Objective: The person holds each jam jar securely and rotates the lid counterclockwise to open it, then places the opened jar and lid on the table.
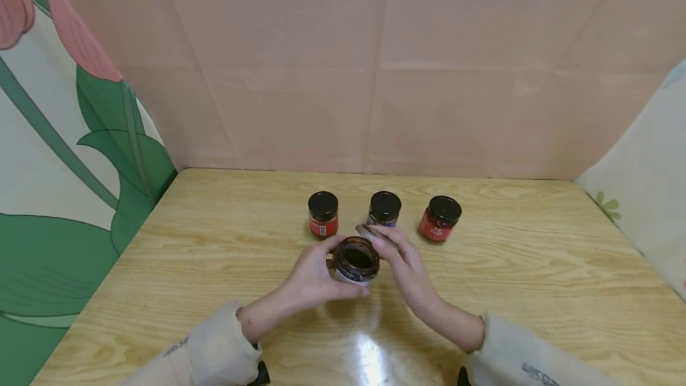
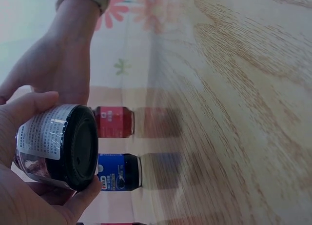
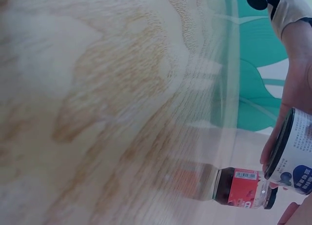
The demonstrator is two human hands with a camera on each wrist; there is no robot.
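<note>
Above the table, my left hand [image 1: 313, 276] grips an uncapped glass jar [image 1: 358, 258] around its side. Its mouth faces up and shows a dark interior. White label with small print covers the jar [image 2: 46, 132] in the left wrist view, and its dark base is visible there. My right hand [image 1: 407, 267] pinches a round lid [image 1: 367, 232], tilted just beyond the jar's rim at the right. Whether lid and rim touch, I cannot tell. Right fingers partly hide the lid in the head view; in the right wrist view, the jar [image 3: 295, 152] hides part of the left hand.
Behind the hands stand three black-lidded jars: a red-labelled one [image 1: 323, 216] at left, a blue-labelled one [image 1: 384, 207] in the middle, partly hidden by the right hand, and another red-labelled one [image 1: 439, 220] at right. The wooden table [image 1: 225, 231] meets a pinkish backdrop [image 1: 300, 106].
</note>
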